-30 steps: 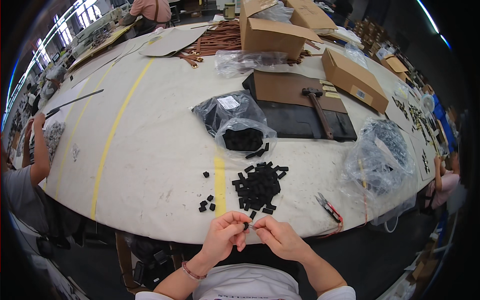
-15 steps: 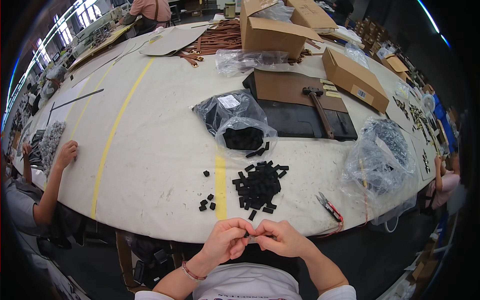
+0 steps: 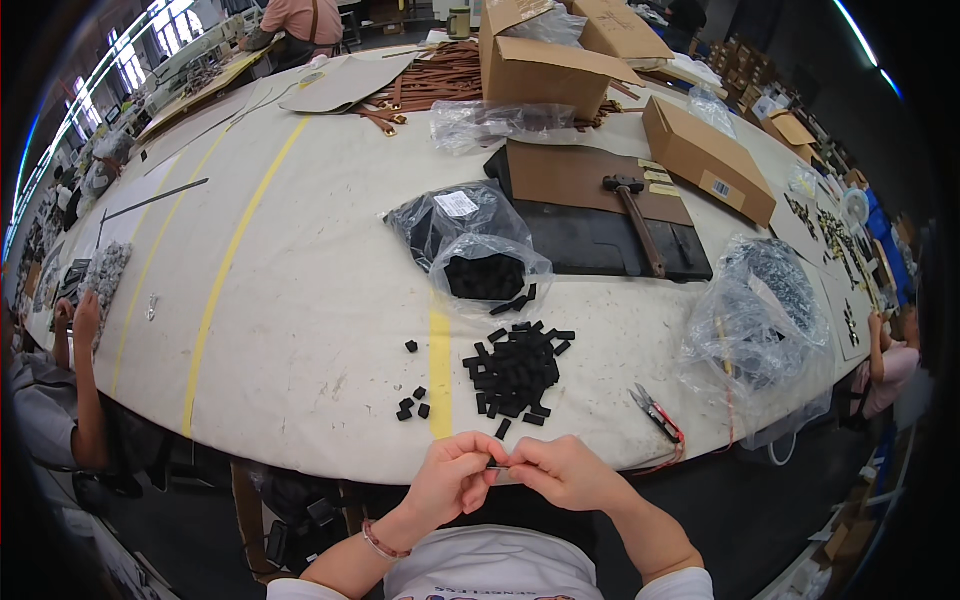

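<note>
At the table's near edge my two hands meet, fingertips together. My left hand (image 3: pixel 452 478) is closed in a pinch on a small black piece (image 3: pixel 495 464), of which only a bit shows. From the other side my right hand (image 3: pixel 568 474) pinches at the same piece, its thumb and forefinger covering most of it. Just beyond lies a pile of short black blocks (image 3: pixel 515 370). Several smaller black pieces (image 3: pixel 405 405) are scattered to its left. Behind the pile, an open clear plastic bag (image 3: pixel 455 225) spills more black blocks.
Red-handled thread snips (image 3: pixel 658 415) lie to the right, near a crumpled plastic bag (image 3: pixel 755 310). A hammer (image 3: pixel 640 225) rests on a black and brown slab (image 3: pixel 575 235). Cardboard boxes (image 3: pixel 710 160) and brown straps (image 3: pixel 440 75) stand farther back. Co-workers sit left and right.
My right fingers have shifted slightly and curl closer over the piece. At the left, a co-worker's hand has drawn back to the grey heap, and a small shiny item now lies on the table there.
</note>
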A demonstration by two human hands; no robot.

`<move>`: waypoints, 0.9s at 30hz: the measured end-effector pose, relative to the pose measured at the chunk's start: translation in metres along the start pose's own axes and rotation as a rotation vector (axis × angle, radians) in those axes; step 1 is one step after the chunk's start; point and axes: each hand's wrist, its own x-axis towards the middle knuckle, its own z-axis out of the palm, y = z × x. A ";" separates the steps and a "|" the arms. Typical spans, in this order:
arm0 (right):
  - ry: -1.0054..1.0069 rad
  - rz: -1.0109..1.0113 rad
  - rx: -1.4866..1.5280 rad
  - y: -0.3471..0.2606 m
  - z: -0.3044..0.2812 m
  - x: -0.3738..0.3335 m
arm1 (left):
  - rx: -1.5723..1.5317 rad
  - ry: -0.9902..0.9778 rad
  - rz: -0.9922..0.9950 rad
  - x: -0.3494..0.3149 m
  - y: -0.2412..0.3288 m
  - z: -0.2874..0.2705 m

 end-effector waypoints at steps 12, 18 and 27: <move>0.514 -0.166 -0.309 -0.002 0.031 0.010 | 1.289 0.359 1.340 0.007 -0.022 -0.001; 0.630 -0.209 -0.228 0.007 0.027 0.007 | 0.062 0.160 0.442 0.001 -0.020 0.000; 0.652 -0.371 -0.398 0.014 0.035 0.005 | -0.406 -0.067 -0.063 -0.002 -0.012 0.000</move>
